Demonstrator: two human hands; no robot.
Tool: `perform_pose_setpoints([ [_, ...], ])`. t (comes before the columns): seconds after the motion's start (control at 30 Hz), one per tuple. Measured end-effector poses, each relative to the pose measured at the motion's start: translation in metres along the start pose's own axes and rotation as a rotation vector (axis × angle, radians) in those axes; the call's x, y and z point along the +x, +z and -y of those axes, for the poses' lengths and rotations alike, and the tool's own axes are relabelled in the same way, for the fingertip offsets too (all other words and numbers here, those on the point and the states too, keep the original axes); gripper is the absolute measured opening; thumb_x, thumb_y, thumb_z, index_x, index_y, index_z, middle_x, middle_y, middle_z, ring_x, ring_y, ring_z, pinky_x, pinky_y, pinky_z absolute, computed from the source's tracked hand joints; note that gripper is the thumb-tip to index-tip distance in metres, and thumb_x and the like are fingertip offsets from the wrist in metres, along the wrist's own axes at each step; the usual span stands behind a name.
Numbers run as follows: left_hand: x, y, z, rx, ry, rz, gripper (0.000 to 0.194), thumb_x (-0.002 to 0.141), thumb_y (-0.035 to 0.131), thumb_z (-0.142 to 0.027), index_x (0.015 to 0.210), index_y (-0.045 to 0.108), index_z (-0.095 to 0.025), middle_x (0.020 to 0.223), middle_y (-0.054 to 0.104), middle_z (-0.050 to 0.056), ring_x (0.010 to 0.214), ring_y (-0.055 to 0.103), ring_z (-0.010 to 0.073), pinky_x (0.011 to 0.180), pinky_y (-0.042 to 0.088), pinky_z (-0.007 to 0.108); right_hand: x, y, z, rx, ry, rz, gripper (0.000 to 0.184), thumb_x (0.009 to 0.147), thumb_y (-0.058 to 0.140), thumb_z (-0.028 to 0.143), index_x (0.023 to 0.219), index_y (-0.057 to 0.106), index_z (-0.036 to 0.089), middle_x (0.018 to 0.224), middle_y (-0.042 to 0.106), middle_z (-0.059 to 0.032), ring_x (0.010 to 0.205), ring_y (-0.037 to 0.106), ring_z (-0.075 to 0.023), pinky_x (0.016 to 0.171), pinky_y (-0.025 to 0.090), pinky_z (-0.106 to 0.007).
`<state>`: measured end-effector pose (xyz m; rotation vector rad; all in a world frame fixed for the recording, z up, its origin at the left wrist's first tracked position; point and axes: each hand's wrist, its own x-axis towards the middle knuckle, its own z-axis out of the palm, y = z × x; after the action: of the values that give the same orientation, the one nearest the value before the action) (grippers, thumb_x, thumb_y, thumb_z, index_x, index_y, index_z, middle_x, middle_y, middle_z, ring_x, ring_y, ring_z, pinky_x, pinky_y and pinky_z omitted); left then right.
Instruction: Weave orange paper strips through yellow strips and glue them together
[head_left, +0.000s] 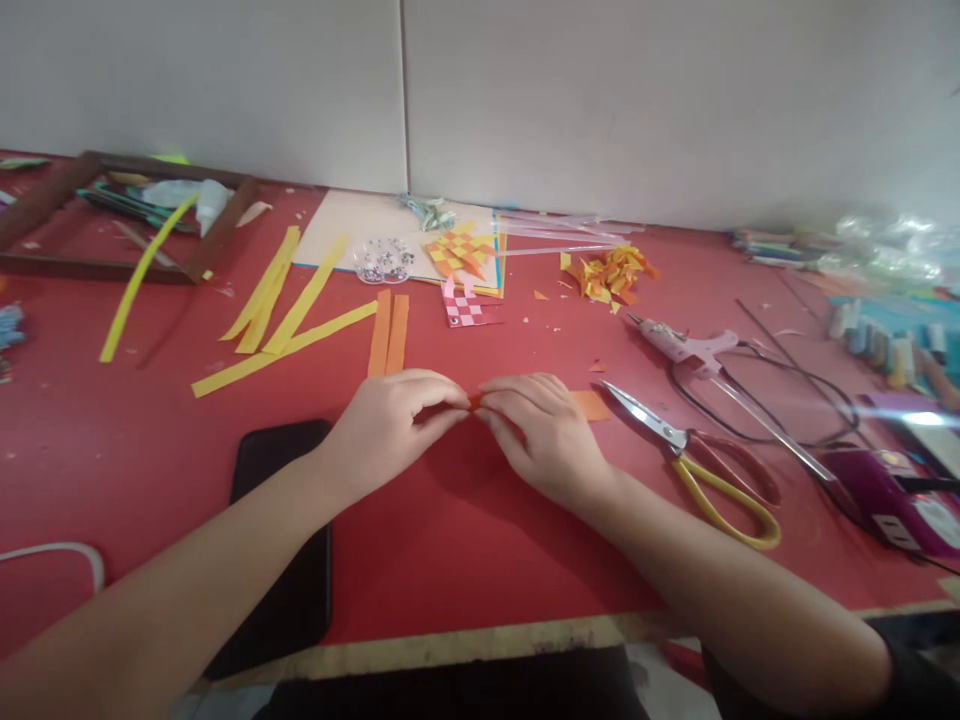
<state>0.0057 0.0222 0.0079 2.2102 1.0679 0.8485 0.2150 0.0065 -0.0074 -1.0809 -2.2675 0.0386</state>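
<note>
My left hand (390, 425) and my right hand (544, 430) meet over the red table (450, 530), fingertips pinched together. Between them shows a small orange paper piece (475, 401), mostly hidden by the fingers. A flat orange paper piece (591, 405) lies just right of my right hand. Two orange paper strips (388, 333) lie just beyond my left hand. Scissors with yellow handles (697, 460) lie to the right of my right hand.
A black phone (281, 520) lies under my left forearm. Yellow strips (285, 310) spread at the left. Woven paper pieces (461, 270), paper scraps (609, 273), a pink glue gun (686, 345) with cord, and a purple device (885, 495) sit behind and right. A wooden frame (112, 215) stands far left.
</note>
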Motion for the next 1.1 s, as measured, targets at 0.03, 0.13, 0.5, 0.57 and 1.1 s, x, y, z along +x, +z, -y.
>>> perform_pose_setpoints([
  [0.03, 0.0, 0.0, 0.0, -0.024, -0.031, -0.007, 0.007, 0.088, 0.065, -0.021, 0.088, 0.072, -0.018, 0.093, 0.076, 0.002, 0.084, 0.071, 0.0151, 0.072, 0.053, 0.021, 0.001, -0.002, 0.001, -0.036, -0.001, -0.035, 0.008, 0.092, 0.059, 0.018, 0.096, 0.065, 0.017, 0.104, 0.072, -0.01, 0.095, 0.066, -0.0234, 0.084, 0.051, -0.039],
  [0.13, 0.001, -0.001, -0.003, -0.12, -0.17, -0.048, 0.007, 0.085, 0.067, -0.023, 0.085, 0.073, -0.02, 0.087, 0.077, 0.001, 0.078, 0.071, 0.0147, 0.07, 0.054, 0.022, 0.002, -0.007, 0.007, -0.088, -0.056, -0.201, 0.01, 0.086, 0.066, 0.016, 0.095, 0.064, 0.018, 0.102, 0.07, -0.0119, 0.096, 0.064, -0.0249, 0.084, 0.051, -0.041],
  [0.5, 0.009, -0.012, -0.006, -0.359, -0.478, -0.253, 0.02, 0.077, 0.077, -0.039, 0.081, 0.071, -0.02, 0.084, 0.075, 0.003, 0.078, 0.069, 0.0185, 0.074, 0.056, 0.03, 0.0, -0.006, 0.012, 0.475, 0.022, -0.128, 0.004, 0.089, 0.06, 0.018, 0.088, 0.063, 0.021, 0.084, 0.072, -0.0047, 0.08, 0.069, -0.0155, 0.074, 0.059, -0.03],
  [0.57, 0.012, -0.011, -0.01, -0.432, -0.464, -0.332, 0.02, 0.077, 0.077, -0.037, 0.081, 0.068, -0.019, 0.081, 0.073, 0.003, 0.076, 0.068, 0.017, 0.075, 0.056, 0.029, -0.001, -0.006, 0.01, 0.487, 0.01, -0.082, 0.004, 0.09, 0.061, 0.021, 0.091, 0.064, 0.02, 0.09, 0.073, -0.0062, 0.088, 0.069, -0.0176, 0.081, 0.058, -0.034],
  [1.1, 0.011, 0.019, -0.01, -0.715, -0.43, -0.211, 0.022, 0.078, 0.076, -0.022, 0.096, 0.064, -0.019, 0.091, 0.073, 0.002, 0.089, 0.072, 0.0156, 0.081, 0.06, 0.025, 0.009, 0.006, -0.004, 1.166, 0.683, -0.1, 0.02, 0.073, 0.079, 0.036, 0.083, 0.072, 0.021, 0.076, 0.072, -0.0002, 0.059, 0.062, -0.0111, 0.06, 0.057, -0.027],
])
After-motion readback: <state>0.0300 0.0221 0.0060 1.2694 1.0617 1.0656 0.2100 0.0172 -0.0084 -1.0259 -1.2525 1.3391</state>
